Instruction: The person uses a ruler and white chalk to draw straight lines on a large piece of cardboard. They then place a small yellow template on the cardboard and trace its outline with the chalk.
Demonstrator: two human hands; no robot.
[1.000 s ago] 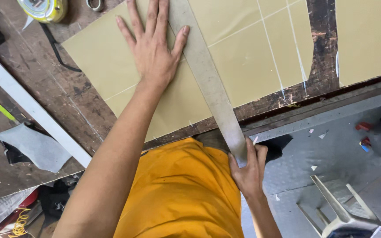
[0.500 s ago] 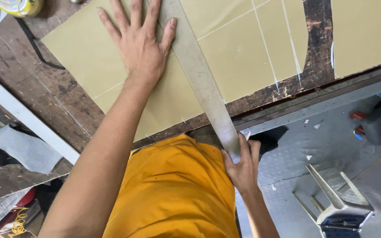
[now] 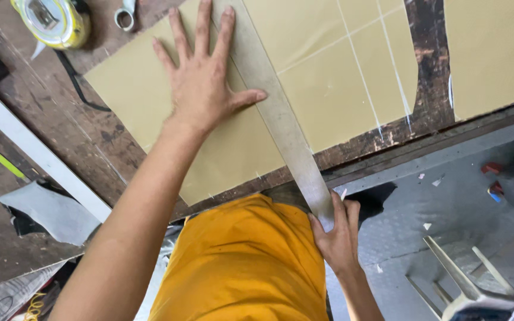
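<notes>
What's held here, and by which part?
Right hand grips the long metal ruler at its near end; left hand presses flat on ruler and tan sheet.

two hands (image 3: 206, 83), one metal ruler (image 3: 275, 107), two tan sheets (image 3: 322, 71), one tape measure (image 3: 52, 21).

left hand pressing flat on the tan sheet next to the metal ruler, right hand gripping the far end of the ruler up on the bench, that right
Not quite. The left hand does press flat on the tan sheet beside the metal ruler, but the right hand grips the ruler's near end, which overhangs the bench edge by the person's body, as the head view shows.
</notes>
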